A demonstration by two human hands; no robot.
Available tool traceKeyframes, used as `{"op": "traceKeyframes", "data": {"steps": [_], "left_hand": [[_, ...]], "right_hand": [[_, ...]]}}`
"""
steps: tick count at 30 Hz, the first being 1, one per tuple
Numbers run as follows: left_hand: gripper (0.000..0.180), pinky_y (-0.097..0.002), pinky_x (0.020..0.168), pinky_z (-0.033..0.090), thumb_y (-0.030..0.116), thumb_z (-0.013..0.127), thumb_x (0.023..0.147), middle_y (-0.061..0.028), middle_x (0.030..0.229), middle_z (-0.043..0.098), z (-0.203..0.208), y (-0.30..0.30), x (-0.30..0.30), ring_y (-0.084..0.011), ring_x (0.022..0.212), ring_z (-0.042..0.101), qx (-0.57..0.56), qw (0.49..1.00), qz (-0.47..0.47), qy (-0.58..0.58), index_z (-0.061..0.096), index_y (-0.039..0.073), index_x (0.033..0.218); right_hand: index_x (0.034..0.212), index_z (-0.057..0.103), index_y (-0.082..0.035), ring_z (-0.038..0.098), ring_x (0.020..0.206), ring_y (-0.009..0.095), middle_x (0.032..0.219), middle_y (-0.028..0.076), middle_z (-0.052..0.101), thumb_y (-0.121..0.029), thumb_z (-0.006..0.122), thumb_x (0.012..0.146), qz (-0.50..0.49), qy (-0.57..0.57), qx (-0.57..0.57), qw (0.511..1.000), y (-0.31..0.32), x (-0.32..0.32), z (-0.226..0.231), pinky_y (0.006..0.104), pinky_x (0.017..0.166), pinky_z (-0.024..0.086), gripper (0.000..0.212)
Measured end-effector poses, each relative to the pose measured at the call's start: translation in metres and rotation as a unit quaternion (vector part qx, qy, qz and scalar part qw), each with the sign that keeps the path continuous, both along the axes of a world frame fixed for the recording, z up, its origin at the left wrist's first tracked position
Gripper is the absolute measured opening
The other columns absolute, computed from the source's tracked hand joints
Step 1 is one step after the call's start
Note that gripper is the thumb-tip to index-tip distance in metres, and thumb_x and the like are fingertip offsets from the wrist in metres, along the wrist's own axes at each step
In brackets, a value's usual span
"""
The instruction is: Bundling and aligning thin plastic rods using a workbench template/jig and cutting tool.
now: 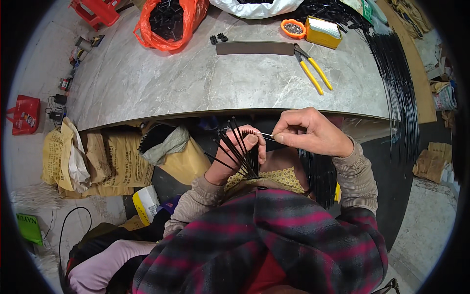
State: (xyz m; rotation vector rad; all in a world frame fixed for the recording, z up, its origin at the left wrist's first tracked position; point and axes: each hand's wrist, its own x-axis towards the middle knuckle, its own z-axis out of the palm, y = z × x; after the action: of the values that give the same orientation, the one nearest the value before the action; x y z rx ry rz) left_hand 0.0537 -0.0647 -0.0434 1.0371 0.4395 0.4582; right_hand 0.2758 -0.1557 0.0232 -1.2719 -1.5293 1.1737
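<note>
My left hand [220, 169] is closed round a bundle of thin black rods [231, 147], whose ends fan out up and to the left. My right hand [316, 131] pinches a thin pale wire [266, 134] between thumb and fingertips. This wire runs left to my left fingertips, where a small dark ribbed piece [250, 131] shows; its exact shape is too small to tell. Both hands are in front of the table's near edge, above my lap. More long black strands [320, 181] hang beside my right forearm.
On the grey table [161, 88] lie yellow-handled cutters [313, 73], a dark flat bar [254, 47], an orange dish [293, 28] of small metal parts, a yellow box [323, 33] and a red bag [171, 24] of black pieces. Black strands [391, 73] overhang the right edge.
</note>
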Motion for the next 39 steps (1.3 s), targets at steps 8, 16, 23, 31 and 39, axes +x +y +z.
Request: {"op": "traceKeyframes", "data": {"steps": [8, 16, 23, 31, 39], "left_hand": [[0.024, -0.0291, 0.062, 0.055, 0.022, 0.059, 0.104, -0.0098, 0.076, 0.065, 0.000, 0.001, 0.000, -0.0175, 0.067, 0.066, -0.013, 1.000, -0.006, -0.010, 0.061, -0.002, 0.099], [0.026, -0.0291, 0.063, 0.056, 0.023, 0.059, 0.105, -0.0096, 0.076, 0.065, 0.001, 0.002, 0.000, -0.0172, 0.068, 0.066, -0.019, 1.000, -0.013, -0.007, 0.062, -0.002, 0.100], [0.027, -0.0299, 0.064, 0.056, 0.025, 0.061, 0.104, -0.0099, 0.077, 0.065, -0.005, 0.004, 0.000, -0.0179, 0.069, 0.066, -0.018, 1.000, -0.014, -0.015, 0.061, -0.002, 0.102], [0.030, -0.0303, 0.064, 0.055, 0.028, 0.062, 0.104, -0.0104, 0.076, 0.065, -0.007, 0.008, -0.002, -0.0182, 0.068, 0.065, -0.005, 0.999, -0.031, -0.019, 0.061, -0.002, 0.102], [0.030, -0.0339, 0.062, 0.055, 0.030, 0.065, 0.102, -0.0135, 0.072, 0.065, -0.005, 0.006, 0.000, -0.0228, 0.065, 0.065, -0.017, 1.000, -0.022, -0.014, 0.061, 0.001, 0.096]], "right_hand": [[0.096, 0.070, 0.000, 0.045, 0.069, 0.001, 0.081, -0.005, 0.061, -0.013, 0.069, 0.096, -0.003, 0.010, -0.014, 1.000, 0.001, -0.002, -0.001, 0.0207, 0.059, 0.037, 0.013], [0.095, 0.071, 0.000, 0.043, 0.067, -0.001, 0.076, -0.008, 0.058, -0.013, 0.070, 0.095, 0.000, 0.014, -0.047, 0.999, 0.003, -0.001, 0.004, 0.0197, 0.058, 0.036, 0.013], [0.095, 0.071, 0.001, 0.043, 0.067, -0.001, 0.076, -0.008, 0.058, -0.011, 0.070, 0.095, -0.008, 0.018, -0.058, 0.998, 0.005, -0.004, 0.003, 0.0193, 0.058, 0.036, 0.012], [0.096, 0.072, 0.001, 0.043, 0.069, -0.001, 0.075, -0.008, 0.057, -0.011, 0.070, 0.095, -0.007, 0.092, -0.080, 0.993, 0.009, -0.004, -0.006, 0.0195, 0.059, 0.036, 0.011], [0.092, 0.067, 0.002, 0.045, 0.065, 0.000, 0.068, -0.006, 0.057, -0.012, 0.067, 0.098, -0.013, 0.077, -0.059, 0.995, 0.006, -0.009, -0.005, 0.0219, 0.059, 0.039, 0.015]]}}
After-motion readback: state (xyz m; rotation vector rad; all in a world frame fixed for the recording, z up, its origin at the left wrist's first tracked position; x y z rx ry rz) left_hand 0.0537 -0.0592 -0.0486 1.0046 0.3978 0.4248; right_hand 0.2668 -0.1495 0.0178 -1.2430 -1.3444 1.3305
